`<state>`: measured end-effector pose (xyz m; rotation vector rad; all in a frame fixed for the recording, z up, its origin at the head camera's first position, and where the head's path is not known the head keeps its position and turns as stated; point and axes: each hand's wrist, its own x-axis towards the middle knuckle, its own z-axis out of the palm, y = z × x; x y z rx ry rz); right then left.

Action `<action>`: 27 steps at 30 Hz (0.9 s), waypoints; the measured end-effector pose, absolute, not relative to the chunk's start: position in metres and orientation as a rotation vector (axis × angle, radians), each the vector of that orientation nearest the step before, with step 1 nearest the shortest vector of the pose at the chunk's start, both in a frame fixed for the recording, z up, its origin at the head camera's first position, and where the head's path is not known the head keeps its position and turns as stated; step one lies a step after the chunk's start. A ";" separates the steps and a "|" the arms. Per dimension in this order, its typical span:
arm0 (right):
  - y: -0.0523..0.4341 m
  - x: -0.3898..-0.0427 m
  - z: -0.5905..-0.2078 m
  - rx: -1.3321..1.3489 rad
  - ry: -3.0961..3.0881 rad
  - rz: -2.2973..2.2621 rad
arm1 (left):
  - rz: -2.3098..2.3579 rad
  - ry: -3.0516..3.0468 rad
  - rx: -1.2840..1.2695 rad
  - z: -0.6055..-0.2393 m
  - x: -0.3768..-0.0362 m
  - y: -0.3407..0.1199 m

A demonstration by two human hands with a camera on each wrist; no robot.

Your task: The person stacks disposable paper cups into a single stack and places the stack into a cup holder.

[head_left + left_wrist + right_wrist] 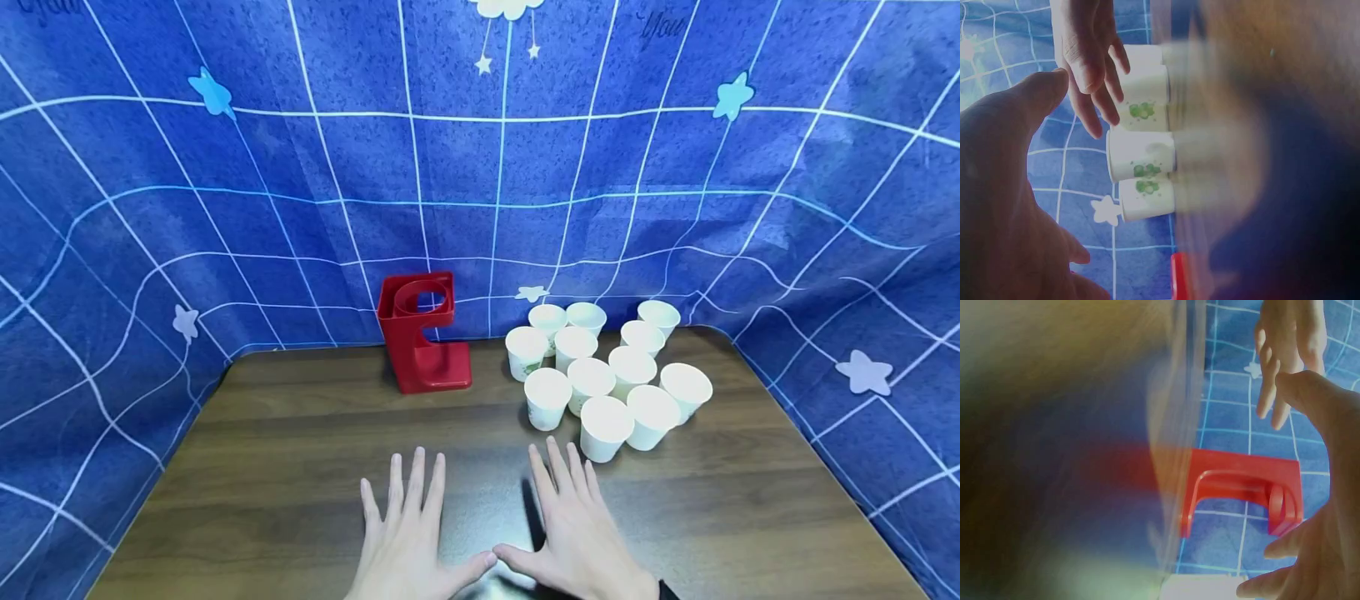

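Observation:
In the head view my left hand is spread over the near part of the table, fingers straight and holding nothing. My right hand is spread beside it, also holding nothing, and the two thumb tips meet. Several white paper cups stand upright in a cluster beyond the right fingertips. Green prints show on the cups in the left wrist view. Behind the left hand, at the table's back edge, stands a red holder with a round ring on top and a flat base.
The brown wooden table ends at a blue curtain with white grid lines and stars, which encloses the back and both sides. A dark band sits on the right wrist.

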<state>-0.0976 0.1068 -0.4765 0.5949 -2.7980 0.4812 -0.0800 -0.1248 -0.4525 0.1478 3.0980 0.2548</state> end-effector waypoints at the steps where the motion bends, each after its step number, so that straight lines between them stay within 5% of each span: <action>1: 0.105 -0.099 -0.476 0.603 -2.796 0.485 | 0.258 3.108 0.153 -0.451 -0.081 -0.126; 27: 0.054 -0.186 -0.469 0.713 -2.877 0.528 | 0.357 3.364 0.318 -0.394 -0.126 -0.152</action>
